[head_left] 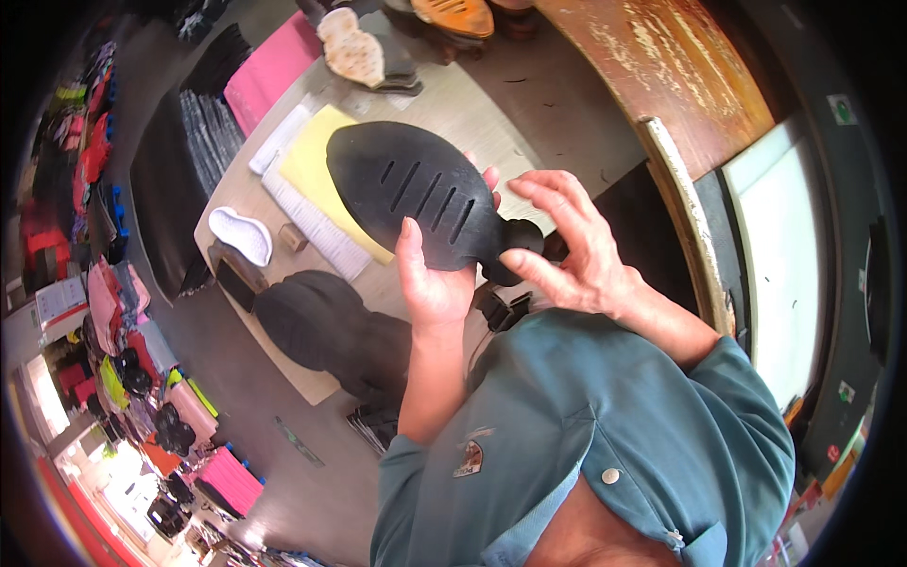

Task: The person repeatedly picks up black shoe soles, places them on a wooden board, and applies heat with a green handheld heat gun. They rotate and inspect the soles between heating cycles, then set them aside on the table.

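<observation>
A black, leaf-shaped plate with several slanted slots (402, 184) tapers to a narrow end with rounded lobes. My left hand (439, 279) grips it by the lower edge, thumb in front and fingers mostly hidden behind. Beside the narrow end is my right hand (581, 250), its fingers spread and its thumb tip at the lobes; whether the thumb presses on them I cannot tell. Below and left of the plate, dark pieces of a similar outline (312, 317) lie on the table's near side.
On the pale table (491, 113) lie a yellow sheet (307, 156), printed paper (321, 222), a white curved piece (241, 234) and a small wooden block (293, 236). A speckled cream piece (351, 52) sits farther back. Pink sheets (274, 71) stand behind; a worn wooden board (661, 66) is at right.
</observation>
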Demonstrator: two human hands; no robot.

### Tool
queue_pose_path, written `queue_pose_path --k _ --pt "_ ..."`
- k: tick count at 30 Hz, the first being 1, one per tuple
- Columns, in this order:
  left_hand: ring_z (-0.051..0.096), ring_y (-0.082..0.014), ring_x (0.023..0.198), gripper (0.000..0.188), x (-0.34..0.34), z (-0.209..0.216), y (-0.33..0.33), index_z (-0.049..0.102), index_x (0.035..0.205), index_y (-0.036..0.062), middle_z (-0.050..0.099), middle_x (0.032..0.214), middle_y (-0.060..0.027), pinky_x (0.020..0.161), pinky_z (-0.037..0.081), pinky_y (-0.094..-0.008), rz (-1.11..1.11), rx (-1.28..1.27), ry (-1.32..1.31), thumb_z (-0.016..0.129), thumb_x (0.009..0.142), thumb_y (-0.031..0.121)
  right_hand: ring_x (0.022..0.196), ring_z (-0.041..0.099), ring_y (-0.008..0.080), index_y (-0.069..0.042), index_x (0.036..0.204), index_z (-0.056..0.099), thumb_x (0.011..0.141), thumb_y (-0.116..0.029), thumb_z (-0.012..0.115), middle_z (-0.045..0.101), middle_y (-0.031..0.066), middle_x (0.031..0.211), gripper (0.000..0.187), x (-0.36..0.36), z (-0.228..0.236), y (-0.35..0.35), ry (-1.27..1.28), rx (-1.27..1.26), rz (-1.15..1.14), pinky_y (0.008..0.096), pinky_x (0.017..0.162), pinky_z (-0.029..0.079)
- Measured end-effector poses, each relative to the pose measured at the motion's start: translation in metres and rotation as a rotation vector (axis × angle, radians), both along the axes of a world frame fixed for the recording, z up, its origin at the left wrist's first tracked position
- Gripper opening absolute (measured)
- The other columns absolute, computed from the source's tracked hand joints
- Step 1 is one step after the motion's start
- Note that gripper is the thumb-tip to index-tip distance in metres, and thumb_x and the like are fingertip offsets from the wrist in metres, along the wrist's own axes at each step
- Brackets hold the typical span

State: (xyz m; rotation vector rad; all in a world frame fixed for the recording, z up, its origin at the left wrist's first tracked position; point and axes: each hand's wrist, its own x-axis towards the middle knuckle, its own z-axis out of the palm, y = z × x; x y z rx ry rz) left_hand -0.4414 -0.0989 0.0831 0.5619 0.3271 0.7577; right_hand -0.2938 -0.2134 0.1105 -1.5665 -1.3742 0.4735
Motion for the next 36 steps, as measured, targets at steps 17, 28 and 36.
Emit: queue_pose_path --k 17,28,36 --pt "0.064 -0.0245 0.126 0.049 0.237 0.014 -0.082 0.056 0.146 -0.0030 0.065 0.141 -0.0133 0.108 0.053 -0.0404 -0.405 0.057 0.493 0.058 0.112 0.032 0.081 0.063 0.0433 0.004 0.098 0.066 0.085 -0.022 0.079 0.061 0.0216 0.086 0.031 0.140 -0.006 -0.139 0.121 -0.089 -0.374 0.0504 0.070 0.052" --pt "0.063 -0.0263 0.128 0.059 0.392 -0.001 -0.122 0.057 0.143 -0.0092 0.066 0.139 -0.0212 0.109 0.049 -0.0360 -0.803 0.794 0.592 0.055 0.111 0.041 0.095 0.067 0.0460 0.009 0.118 0.063 0.090 -0.022 0.075 0.067 0.0277 0.104 0.044 0.214 0.018 -0.178 0.161 -0.286 -0.856 0.0502 0.083 0.055" --pt "0.029 -0.0434 0.158 0.083 0.383 -0.028 -0.151 0.039 0.160 -0.0057 0.029 0.169 -0.0330 0.129 0.028 -0.0448 -0.752 1.354 0.569 0.068 0.101 0.046 0.091 0.066 0.0246 0.004 0.135 0.064 0.104 -0.024 0.068 0.070 0.0178 0.105 0.042 0.192 -0.025 -0.202 0.403 -0.250 -0.887 0.0367 0.084 0.054"
